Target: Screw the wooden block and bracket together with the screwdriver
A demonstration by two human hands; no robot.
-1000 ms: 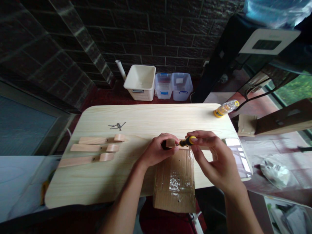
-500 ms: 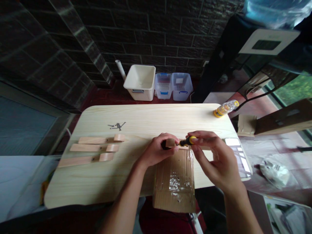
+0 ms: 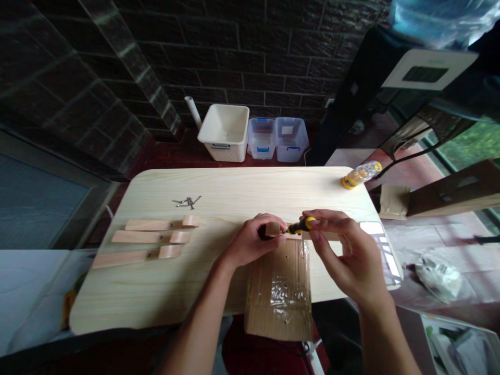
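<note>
My right hand (image 3: 346, 250) grips a black and yellow screwdriver (image 3: 300, 226) by its handle. The tool's tip points left, at a wooden piece with a curved end (image 3: 272, 229). Closed around that curved end is my left hand (image 3: 255, 238), keeping the piece at the far edge of a taped cardboard box (image 3: 279, 291). Whatever screw the tip meets is too small to make out. Three similar wooden pieces (image 3: 146, 237) lie in a row on the left of the table. Beyond them is a small pile of screws (image 3: 189, 202).
A clear bottle-shaped case with yellow ends (image 3: 361, 175) stands at the table's (image 3: 242, 190) far right corner. A phone-like glossy object (image 3: 382, 250) lies at the right edge. Behind the table sit a cream bin (image 3: 224, 133) and two clear plastic boxes (image 3: 277, 138).
The fingers of my right hand have shifted slightly on the screwdriver handle. My left hand and the wooden piece stay in place.
</note>
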